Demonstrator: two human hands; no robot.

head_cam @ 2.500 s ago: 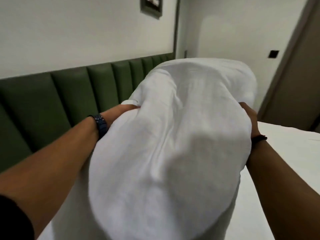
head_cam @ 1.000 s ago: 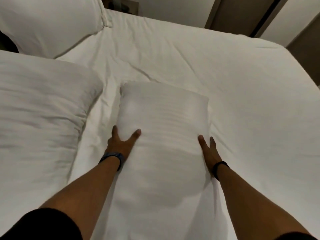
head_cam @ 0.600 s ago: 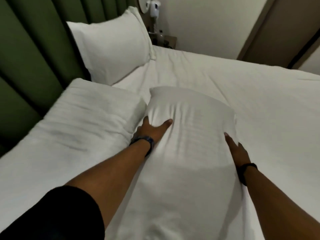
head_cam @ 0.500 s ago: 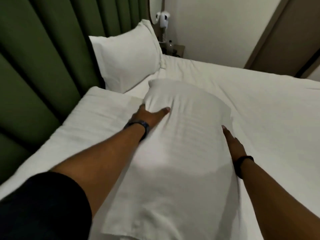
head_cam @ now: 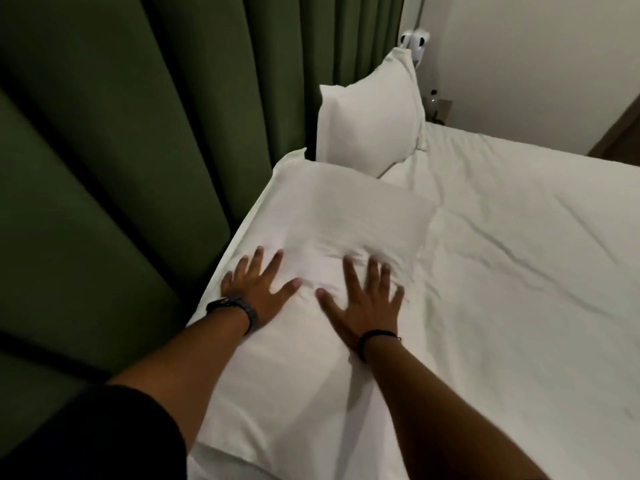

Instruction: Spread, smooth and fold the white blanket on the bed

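A white pillow (head_cam: 349, 216) lies flat at the head of the bed, on top of another white pillow whose edge shows beneath it. My left hand (head_cam: 258, 292) presses flat on its near left part, fingers spread. My right hand (head_cam: 363, 303) presses flat beside it, fingers spread, denting the cloth. Neither hand grips anything. White bedding (head_cam: 519, 271) covers the mattress to the right, with a few creases.
A green padded headboard (head_cam: 121, 150) fills the left side. A second white pillow (head_cam: 370, 123) leans upright against it further back. A white wall fixture (head_cam: 415, 43) and a small bedside shelf (head_cam: 440, 109) stand beyond it.
The pillow held at both sides has been laid on the flat pillow by the headboard. Both hands let go of its sides and now press flat on top.
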